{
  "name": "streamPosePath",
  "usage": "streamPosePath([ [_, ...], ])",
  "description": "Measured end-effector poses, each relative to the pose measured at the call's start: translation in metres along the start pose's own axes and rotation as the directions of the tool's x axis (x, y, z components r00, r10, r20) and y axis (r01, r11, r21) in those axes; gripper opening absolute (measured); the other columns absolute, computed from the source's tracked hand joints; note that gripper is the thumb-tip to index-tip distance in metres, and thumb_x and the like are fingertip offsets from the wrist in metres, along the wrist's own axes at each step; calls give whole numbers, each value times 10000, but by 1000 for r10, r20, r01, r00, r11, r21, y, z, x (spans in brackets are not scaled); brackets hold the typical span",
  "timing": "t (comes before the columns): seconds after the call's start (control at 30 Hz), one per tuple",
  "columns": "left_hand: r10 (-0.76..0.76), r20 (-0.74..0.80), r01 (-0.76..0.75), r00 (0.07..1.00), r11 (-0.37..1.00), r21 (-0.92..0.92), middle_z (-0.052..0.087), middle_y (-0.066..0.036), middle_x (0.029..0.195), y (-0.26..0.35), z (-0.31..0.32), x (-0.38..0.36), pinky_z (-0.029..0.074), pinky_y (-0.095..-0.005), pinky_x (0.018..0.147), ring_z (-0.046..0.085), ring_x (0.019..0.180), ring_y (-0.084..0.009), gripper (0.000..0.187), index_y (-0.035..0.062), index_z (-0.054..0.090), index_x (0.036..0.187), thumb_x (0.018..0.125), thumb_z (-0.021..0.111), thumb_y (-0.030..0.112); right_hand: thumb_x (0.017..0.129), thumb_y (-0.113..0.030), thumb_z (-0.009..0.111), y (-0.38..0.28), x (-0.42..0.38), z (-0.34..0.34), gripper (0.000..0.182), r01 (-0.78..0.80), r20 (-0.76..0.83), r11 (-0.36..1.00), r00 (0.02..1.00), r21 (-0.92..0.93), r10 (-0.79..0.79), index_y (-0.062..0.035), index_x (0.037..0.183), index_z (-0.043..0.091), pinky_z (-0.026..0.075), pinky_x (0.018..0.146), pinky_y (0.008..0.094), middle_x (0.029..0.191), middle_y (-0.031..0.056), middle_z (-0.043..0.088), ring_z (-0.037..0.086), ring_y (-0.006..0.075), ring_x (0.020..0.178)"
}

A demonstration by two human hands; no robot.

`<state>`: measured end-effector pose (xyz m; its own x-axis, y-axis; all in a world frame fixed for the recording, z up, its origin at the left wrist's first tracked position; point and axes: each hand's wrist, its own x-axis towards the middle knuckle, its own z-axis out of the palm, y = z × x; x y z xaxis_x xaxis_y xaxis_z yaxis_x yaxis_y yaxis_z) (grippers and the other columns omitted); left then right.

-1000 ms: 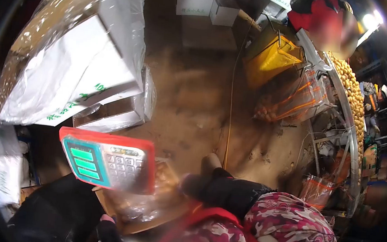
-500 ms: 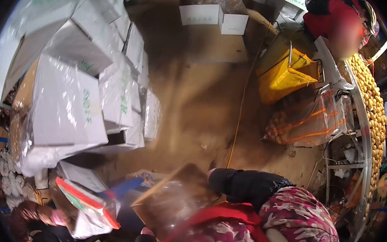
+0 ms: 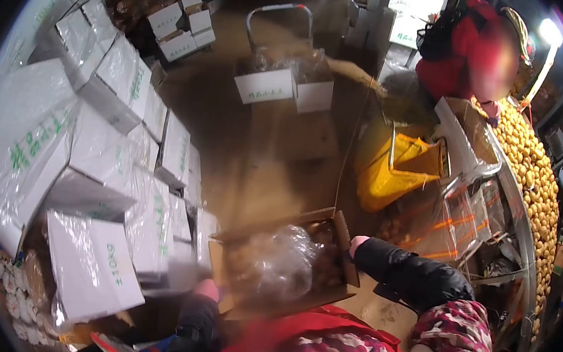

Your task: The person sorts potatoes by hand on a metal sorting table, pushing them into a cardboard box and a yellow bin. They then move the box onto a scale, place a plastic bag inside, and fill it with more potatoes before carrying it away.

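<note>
In front of my body is an open cardboard box with small round potatoes inside, partly covered by a crumpled clear plastic bag. My left hand is at the box's near left side and my right hand at its right side. Both appear closed on the box, though most of the fingers are hidden behind its walls. The box tilts slightly, its right end higher in view.
Stacked white cartons in plastic wrap fill the left. To the right stand a yellow bag and a metal-framed sorting table heaped with potatoes, with a person in red at it. A cart handle rises behind white boxes ahead.
The cardboard box has come up from low beside the cartons to in front of me, with both hands at its sides. My view has turned and tipped upward.
</note>
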<state>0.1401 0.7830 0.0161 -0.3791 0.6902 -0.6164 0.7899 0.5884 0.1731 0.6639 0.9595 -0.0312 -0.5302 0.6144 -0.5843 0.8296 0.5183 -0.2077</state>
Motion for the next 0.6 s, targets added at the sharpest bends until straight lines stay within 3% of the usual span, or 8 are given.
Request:
streamPosePath([
  [0.1,69,39,-70,997,997,18,733,-296,1044,77,-76,50,561,-493,914,703,1036,-462,536,-8,777,1046,839,802,486,916,-409,682,63,41,-48,348,-329,142,877,944,350,297,-86,951,806,582,813,408,929,167,746,730,354,928],
  [0.17,145,85,-148,986,989,30,724,-317,1052,120,-126,98,558,-495,924,696,1051,-472,564,-28,771,1043,834,805,496,879,-409,733,80,48,-88,311,-324,123,937,943,128,309,-110,920,809,585,778,408,888,141,759,741,339,874],
  [0.2,204,3,-203,979,975,87,718,-323,1088,128,-126,147,555,-496,938,693,1077,-472,584,-29,769,1053,833,801,511,861,-409,759,86,46,-118,294,-332,101,943,939,10,329,-123,904,811,586,760,408,868,127,766,747,331,848],
  [0.27,259,71,-266,963,956,121,715,-322,1121,184,-185,162,552,-494,951,694,1100,-465,588,-22,767,1080,849,776,519,844,-415,797,88,37,-170,304,-454,111,891,886,7,450,-119,912,812,590,736,404,850,120,774,755,305,816],
  [0.33,324,75,-331,943,935,127,716,-320,1116,233,-231,202,556,-494,943,698,1086,-466,572,-19,768,1080,861,759,508,846,-426,822,93,42,-222,357,-635,147,733,771,246,619,-87,959,812,594,722,395,856,133,777,761,266,807],
  [0.4,379,131,-397,916,903,165,721,-319,1088,265,-268,240,563,-501,922,704,1054,-471,549,-21,772,1063,863,752,490,856,-404,834,104,51,-249,375,-683,190,602,711,414,677,-56,995,809,597,707,392,861,139,779,764,243,800],
  [0.6,629,-12,-607,777,756,245,719,-297,883,355,-360,358,575,-525,836,723,901,-460,463,-10,784,895,844,761,450,888,-276,831,137,104,-276,311,-520,146,413,735,747,662,-1,1028,793,596,692,400,894,124,782,749,229,773],
])
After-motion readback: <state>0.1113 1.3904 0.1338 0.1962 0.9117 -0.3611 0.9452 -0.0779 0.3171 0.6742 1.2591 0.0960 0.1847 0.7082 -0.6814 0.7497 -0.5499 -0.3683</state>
